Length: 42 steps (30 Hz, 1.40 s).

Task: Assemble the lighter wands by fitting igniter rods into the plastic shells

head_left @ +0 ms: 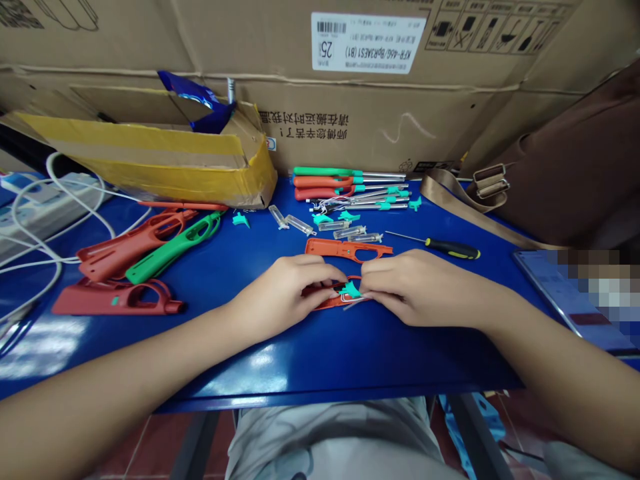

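Both hands meet at the middle of the blue table (pixel 280 360). My left hand (pixel 283 293) is closed on an orange plastic shell half (pixel 327 301) lying flat. My right hand (pixel 413 287) pinches a small teal trigger piece (pixel 350 289) and a thin metal part against that shell. A second orange shell half (pixel 347 249) lies just behind the hands.
Orange and green shell halves (pixel 145 257) lie at the left. Finished lighters (pixel 345 181) and small clear and teal parts (pixel 345 230) sit at the back. A screwdriver (pixel 450 248) lies to the right. Cardboard boxes (pixel 165 157), white cables (pixel 45 220), a brown bag (pixel 575 167).
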Each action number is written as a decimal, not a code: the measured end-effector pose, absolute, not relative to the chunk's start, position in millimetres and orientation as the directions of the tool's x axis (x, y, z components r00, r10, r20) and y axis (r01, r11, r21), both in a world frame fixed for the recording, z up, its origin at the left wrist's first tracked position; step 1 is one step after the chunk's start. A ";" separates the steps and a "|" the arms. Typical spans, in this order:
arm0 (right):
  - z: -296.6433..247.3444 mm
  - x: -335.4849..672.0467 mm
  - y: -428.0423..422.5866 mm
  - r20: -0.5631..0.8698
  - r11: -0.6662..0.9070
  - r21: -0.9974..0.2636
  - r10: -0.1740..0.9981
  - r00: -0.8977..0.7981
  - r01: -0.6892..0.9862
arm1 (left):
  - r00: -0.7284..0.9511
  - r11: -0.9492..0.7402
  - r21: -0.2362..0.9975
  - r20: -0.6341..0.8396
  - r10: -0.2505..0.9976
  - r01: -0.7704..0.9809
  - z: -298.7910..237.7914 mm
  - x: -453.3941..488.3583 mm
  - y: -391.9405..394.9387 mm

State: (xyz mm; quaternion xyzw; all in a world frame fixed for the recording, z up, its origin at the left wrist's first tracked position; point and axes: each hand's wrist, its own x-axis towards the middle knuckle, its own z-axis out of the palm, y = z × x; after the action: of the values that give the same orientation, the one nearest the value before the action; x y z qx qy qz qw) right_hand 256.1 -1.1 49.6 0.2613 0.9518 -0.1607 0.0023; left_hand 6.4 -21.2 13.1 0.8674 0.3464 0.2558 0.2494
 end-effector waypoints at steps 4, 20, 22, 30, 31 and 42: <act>47.5 252.2 -1.9 -0.088 0.713 -0.401 0.596 -0.798 0.576 | 0.764 -0.780 0.460 0.280 0.581 0.425 14.3 1.7 -17.7; 48.7 255.1 -1.1 -0.096 0.757 -0.411 0.519 -0.850 0.508 | 0.896 -0.898 0.042 0.066 0.439 0.438 27.8 -2.6 -28.6; 46.1 252.5 -2.0 -0.091 0.797 -0.359 0.488 -0.868 0.486 | 0.898 -0.900 0.022 0.063 0.436 0.435 27.4 -2.3 -28.5; 51.8 258.3 1.8 -0.099 0.508 -0.681 0.650 -0.754 0.527 | 0.881 -0.885 0.068 0.086 0.464 0.460 25.2 -3.4 -28.2; 53.1 260.1 3.1 -0.146 0.412 -0.743 0.670 -0.728 0.528 | 0.881 -0.885 0.064 0.083 0.465 0.461 24.7 -3.8 -28.4; 47.0 257.7 8.1 -0.125 0.436 -0.720 0.684 -0.719 0.540 | 0.898 -0.914 -0.022 0.198 0.392 0.404 21.9 -1.8 -25.4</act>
State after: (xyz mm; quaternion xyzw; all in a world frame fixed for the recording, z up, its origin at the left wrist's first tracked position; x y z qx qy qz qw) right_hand 257.7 8.1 47.0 0.3631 0.8424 -0.3872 -0.0929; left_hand -1.8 -25.4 21.9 0.9737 0.2046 0.0953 -0.0311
